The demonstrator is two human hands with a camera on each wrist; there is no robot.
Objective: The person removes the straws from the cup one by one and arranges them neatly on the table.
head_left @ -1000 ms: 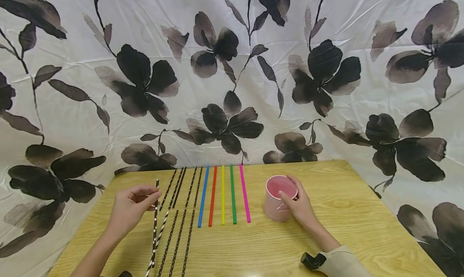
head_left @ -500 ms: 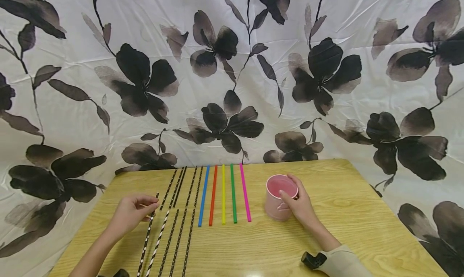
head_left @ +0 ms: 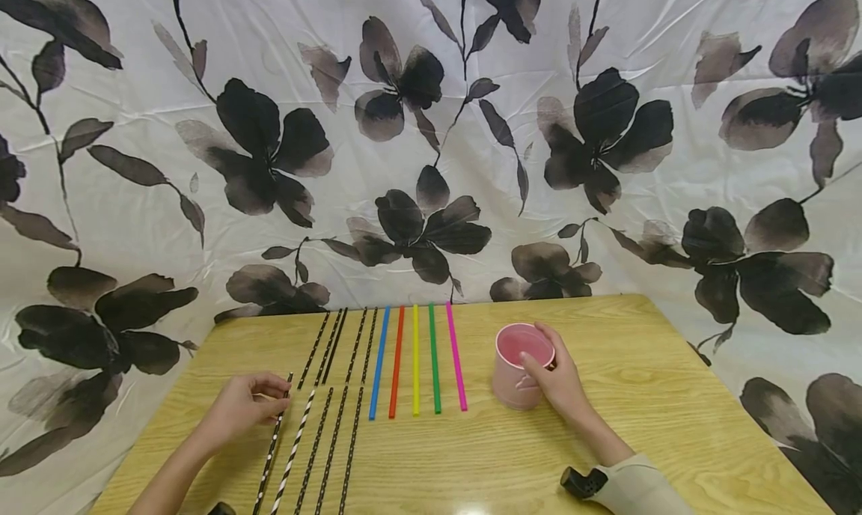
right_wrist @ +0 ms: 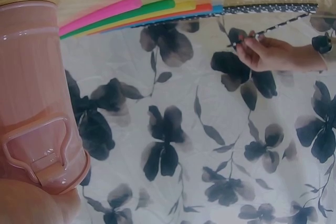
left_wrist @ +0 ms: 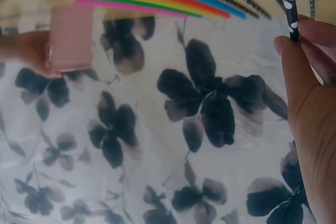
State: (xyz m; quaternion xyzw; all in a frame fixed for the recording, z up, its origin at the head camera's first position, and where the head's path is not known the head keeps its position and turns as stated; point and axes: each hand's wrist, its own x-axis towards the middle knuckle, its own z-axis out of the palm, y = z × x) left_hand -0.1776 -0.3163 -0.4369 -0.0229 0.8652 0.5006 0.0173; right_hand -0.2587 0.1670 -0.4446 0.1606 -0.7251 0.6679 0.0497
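My left hand (head_left: 242, 410) pinches the upper end of a black drinking straw with white dots (head_left: 272, 455) between thumb and fingers. That straw slants, its held end raised and its lower end toward the near edge, left of a spiral-striped straw (head_left: 296, 444). In the left wrist view, thumb and fingers meet on the dotted straw (left_wrist: 289, 3). At the right, my right hand (head_left: 562, 380) grips an upright pink mug (head_left: 512, 384), thumb over the rim, fingers behind it. The right wrist view shows a raised handle-shaped loop on the mug's side (right_wrist: 39, 140).
Blue (head_left: 378, 365), red, yellow, green and magenta straws (head_left: 456, 358) lie side by side mid-table. Several black patterned straws (head_left: 350, 350) lie in two rows to their left. Behind the wooden table (head_left: 431, 462) hangs a floral cloth (head_left: 498, 156).
My left hand has come lower and slightly nearer. The dotted straw has swung from near upright over the striped straw to a slant on its left. The right hand and mug stay put.
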